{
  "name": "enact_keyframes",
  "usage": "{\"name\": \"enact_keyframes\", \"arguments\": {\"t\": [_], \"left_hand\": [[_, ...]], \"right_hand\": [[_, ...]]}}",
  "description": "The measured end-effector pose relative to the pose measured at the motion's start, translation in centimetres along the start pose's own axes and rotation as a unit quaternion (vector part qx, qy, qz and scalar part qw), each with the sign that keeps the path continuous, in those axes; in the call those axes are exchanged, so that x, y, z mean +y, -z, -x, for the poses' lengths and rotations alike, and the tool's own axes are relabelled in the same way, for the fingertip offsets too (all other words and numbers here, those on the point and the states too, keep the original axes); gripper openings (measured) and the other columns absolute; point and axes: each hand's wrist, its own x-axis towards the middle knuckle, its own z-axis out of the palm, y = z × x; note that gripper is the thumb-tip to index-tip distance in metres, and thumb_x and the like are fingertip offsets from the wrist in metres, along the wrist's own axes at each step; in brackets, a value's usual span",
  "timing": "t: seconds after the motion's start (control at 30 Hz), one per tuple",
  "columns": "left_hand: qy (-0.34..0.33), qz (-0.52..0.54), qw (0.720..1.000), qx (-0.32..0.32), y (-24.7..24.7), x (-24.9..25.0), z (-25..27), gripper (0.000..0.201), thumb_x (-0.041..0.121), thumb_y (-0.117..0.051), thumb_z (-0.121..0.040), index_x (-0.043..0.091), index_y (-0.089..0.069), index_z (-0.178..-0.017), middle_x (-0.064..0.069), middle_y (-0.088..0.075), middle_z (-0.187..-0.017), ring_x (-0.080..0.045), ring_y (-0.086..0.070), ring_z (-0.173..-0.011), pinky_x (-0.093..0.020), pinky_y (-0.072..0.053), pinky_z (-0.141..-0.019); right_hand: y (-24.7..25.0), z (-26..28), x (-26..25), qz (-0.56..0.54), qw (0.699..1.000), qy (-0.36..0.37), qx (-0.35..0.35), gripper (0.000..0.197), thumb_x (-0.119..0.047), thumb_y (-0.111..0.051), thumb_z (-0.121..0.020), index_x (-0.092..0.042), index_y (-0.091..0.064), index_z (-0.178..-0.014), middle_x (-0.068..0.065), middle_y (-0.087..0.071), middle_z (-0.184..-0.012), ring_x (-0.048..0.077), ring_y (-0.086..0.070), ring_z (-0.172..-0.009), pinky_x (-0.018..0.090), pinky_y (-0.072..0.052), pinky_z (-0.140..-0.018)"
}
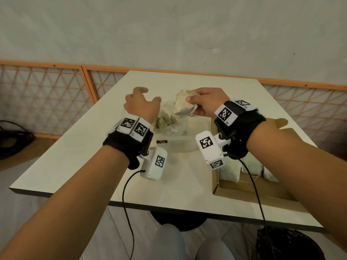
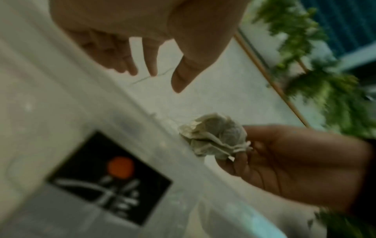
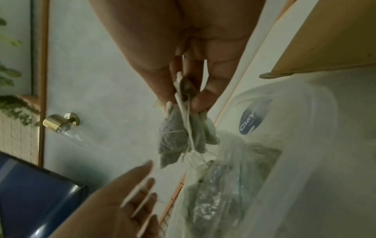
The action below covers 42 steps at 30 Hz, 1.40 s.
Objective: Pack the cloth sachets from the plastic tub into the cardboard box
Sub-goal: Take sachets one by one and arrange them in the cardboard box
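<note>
My right hand (image 1: 203, 104) pinches a bunch of cloth sachets (image 1: 183, 105) above the plastic tub (image 1: 180, 145); my left hand (image 1: 141, 106) hovers beside it, grip spread, empty.

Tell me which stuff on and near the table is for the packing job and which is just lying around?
For the job:
- bunch of pale cloth sachets pinched in the right hand
- clear plastic tub holding more sachets
- brown cardboard box, some sachets already inside
- left hand, empty

Just lying about:
- black coiled cable beside the table
- orange lattice fence
</note>
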Motion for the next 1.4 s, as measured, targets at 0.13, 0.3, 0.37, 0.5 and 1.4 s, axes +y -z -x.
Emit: {"name": "enact_keyframes", "arguments": {"t": [0.13,0.3,0.37,0.5,1.4], "left_hand": [[-0.003,0.104,0.992,-0.067,0.0,1.7,1.7,0.048,0.056,-0.058,-0.085,0.022,-0.05,-0.117,-0.002,-0.055,-0.114,-0.018,-0.057,-0.102,-0.032,-0.048,-0.085],[0.085,0.223,0.93,-0.28,-0.1,3.1,2.4,0.053,0.068,-0.051,-0.082,0.022,-0.062,-0.106,0.0,-0.064,-0.091,-0.017,-0.061,-0.078,-0.03,-0.051,-0.064],[0.069,0.258,0.922,-0.279,0.0,2.9,2.4,0.059,0.057,-0.059,-0.083,0.011,-0.059,-0.119,-0.007,-0.062,-0.09,-0.02,-0.059,-0.07,-0.026,-0.047,-0.051],[0.068,0.293,0.93,-0.213,0.6,2.6,2.4,0.017,0.025,-0.061,-0.091,0.012,-0.063,-0.101,-0.009,-0.065,-0.087,-0.016,-0.065,-0.068,-0.019,-0.046,-0.047],[0.1,0.597,0.711,-0.358,3.1,-0.4,7.1,0.014,0.027,-0.06,-0.08,0.017,-0.069,-0.079,0.0,-0.062,-0.084,-0.007,-0.059,-0.064,-0.009,-0.039,-0.04]], "right_hand": [[-0.4,0.2,-0.4,-0.011,0.999,-0.005,-0.03,0.018,-0.003,-0.068,-0.081,-0.006,-0.06,-0.097,0.009,-0.061,-0.077,0.018,-0.059,-0.062,0.029,-0.057,-0.066],[-1.6,1.2,-0.9,-0.04,0.99,0.025,-0.135,0.006,-0.003,-0.057,-0.088,-0.003,-0.062,-0.091,0.012,-0.064,-0.081,0.023,-0.065,-0.073,0.031,-0.059,-0.074],[-1.7,1.6,-1.3,-0.034,0.982,0.02,-0.186,0.016,0.002,-0.048,-0.089,-0.005,-0.063,-0.09,0.01,-0.064,-0.081,0.019,-0.064,-0.073,0.028,-0.058,-0.071],[-1.0,0.8,-1.2,0.131,0.982,0.066,-0.121,0.041,0.007,-0.042,-0.082,-0.018,-0.065,-0.104,0.012,-0.065,-0.104,0.02,-0.057,-0.079,0.03,-0.05,-0.068],[-0.1,0.2,-0.1,-0.005,0.997,-0.079,-0.021,0.027,-0.003,-0.043,-0.097,-0.007,-0.05,-0.071,0.013,-0.059,-0.056,0.018,-0.057,-0.037,0.019,-0.045,-0.036]]}}
